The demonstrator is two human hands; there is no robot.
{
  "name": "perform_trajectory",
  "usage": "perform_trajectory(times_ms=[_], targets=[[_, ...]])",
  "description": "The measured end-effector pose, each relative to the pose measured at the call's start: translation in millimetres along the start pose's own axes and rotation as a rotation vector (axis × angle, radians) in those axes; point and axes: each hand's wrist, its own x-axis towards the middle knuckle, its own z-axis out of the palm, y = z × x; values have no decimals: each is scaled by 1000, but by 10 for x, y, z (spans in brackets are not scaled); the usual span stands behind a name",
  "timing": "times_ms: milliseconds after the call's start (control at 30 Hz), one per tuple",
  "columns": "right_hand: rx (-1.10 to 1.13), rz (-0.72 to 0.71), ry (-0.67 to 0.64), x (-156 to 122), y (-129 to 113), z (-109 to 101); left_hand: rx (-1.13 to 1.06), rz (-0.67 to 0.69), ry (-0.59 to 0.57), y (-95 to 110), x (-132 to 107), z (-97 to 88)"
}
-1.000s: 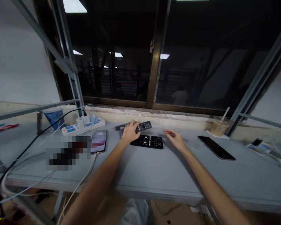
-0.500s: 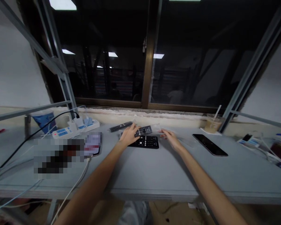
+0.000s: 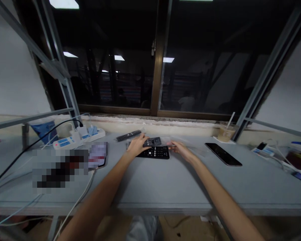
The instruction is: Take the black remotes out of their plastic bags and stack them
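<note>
My left hand point(image 3: 137, 146) is closed on the near end of a dark remote control point(image 3: 153, 141) covered in small buttons. Clear plastic film point(image 3: 168, 138) extends from that remote's right end. Fingers pinched together, my right hand point(image 3: 182, 150) grips the film's edge. Beneath the held remote, black button panels point(image 3: 158, 153) lie on the desk, partly hidden by my left hand; whether they are one piece or several remotes I cannot tell. Behind my left hand is another dark remote point(image 3: 128, 135) in clear plastic.
A black phone point(image 3: 223, 154) and an iced drink cup point(image 3: 225, 132) are to the right on the grey desk point(image 3: 165, 184). On the left are a lit phone point(image 3: 97, 155) on a cable, a power strip point(image 3: 77, 139) and a blue tub point(image 3: 43, 130). The window point(image 3: 115, 83) stands behind.
My right hand has come slightly closer to the held remote, which has tipped and shifted a little down and left. The whole view has drifted slightly.
</note>
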Motion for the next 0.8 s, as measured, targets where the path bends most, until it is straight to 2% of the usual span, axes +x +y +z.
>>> perform_trajectory(times_ms=[167,400,667,800], targets=[[45,17,-78,-70,-114,28,-9,66,53,0,21,15],[75,-21,-144,-40,-60,0,-9,113,144,5,33,0],[-17,-59,-133,-109,-141,54,-51,102,149,114,20,59],[-31,-113,-45,-110,-134,73,-46,140,134,170,21,74]])
